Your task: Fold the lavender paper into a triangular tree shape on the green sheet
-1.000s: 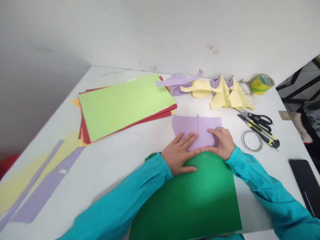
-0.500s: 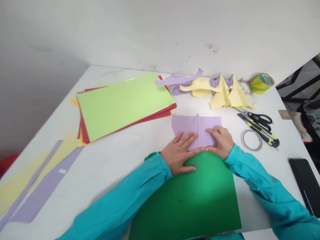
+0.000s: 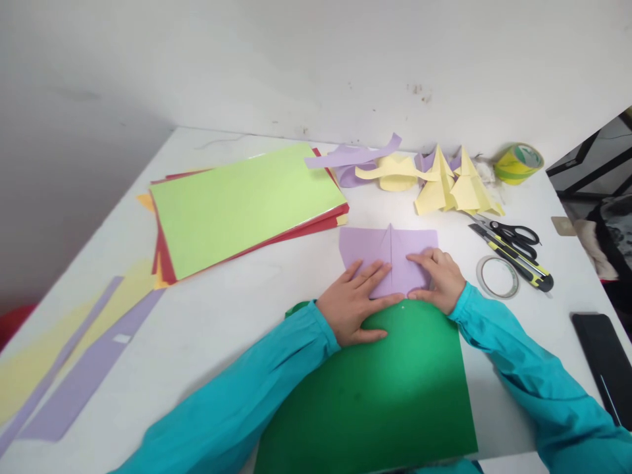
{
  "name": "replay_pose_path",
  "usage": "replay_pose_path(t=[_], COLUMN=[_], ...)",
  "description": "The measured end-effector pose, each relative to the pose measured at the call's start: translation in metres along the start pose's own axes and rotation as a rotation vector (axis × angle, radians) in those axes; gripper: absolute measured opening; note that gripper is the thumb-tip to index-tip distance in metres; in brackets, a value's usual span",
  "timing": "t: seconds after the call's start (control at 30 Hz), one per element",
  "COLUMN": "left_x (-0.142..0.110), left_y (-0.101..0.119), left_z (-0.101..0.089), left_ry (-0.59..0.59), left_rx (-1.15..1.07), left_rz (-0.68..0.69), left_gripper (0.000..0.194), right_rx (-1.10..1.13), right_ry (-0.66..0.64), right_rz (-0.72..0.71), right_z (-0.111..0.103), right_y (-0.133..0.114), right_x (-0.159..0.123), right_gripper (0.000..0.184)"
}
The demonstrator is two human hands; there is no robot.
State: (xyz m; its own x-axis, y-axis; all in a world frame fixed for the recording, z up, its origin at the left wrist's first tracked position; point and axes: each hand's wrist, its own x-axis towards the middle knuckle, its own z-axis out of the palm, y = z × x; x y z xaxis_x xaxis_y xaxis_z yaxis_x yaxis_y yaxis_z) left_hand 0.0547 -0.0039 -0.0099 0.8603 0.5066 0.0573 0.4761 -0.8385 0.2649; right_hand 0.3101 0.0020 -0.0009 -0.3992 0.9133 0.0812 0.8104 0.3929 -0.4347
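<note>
A folded sheet of light purple paper [image 3: 363, 243] lies flat before me, a crease running down its middle to a small peak at the top edge. My left hand [image 3: 355, 299] rests flat on its lower left part, fingers spread, with the thumb over a green sheet [image 3: 375, 388]. On the paper's lower right sits my right hand [image 3: 439, 280]. Its index finger is stretched over the paper and its thumb lies along the bottom edge, the two tips apart; the remaining fingers are curled. The green sheet lies nearer to me, touching the purple paper's lower edge.
Left of the hands lies a stack of sheets topped by light green [image 3: 247, 210]. Behind are folded yellow paper shapes [image 3: 434, 187] and a tape roll [image 3: 518, 163]. At right are scissors [image 3: 516, 234], a utility knife [image 3: 518, 257], clear tape [image 3: 498, 276] and a phone [image 3: 600, 362].
My right hand has slid slightly to the right, its thumb moving along the paper's bottom edge. My left hand stays in place.
</note>
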Motion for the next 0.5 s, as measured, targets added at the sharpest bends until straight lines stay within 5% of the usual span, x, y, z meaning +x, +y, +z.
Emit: replay_pose_path(t=[0.5], left_x=[0.0], left_y=[-0.003], left_z=[0.004], left_ry=[0.006], left_rx=[-0.005], left_rz=[0.01], left_gripper=[0.073], right_rx=[0.388], right_ry=[-0.207], right_rz=[-0.216], right_z=[-0.019], right_y=[0.034], right_x=[0.008], right_gripper=[0.07])
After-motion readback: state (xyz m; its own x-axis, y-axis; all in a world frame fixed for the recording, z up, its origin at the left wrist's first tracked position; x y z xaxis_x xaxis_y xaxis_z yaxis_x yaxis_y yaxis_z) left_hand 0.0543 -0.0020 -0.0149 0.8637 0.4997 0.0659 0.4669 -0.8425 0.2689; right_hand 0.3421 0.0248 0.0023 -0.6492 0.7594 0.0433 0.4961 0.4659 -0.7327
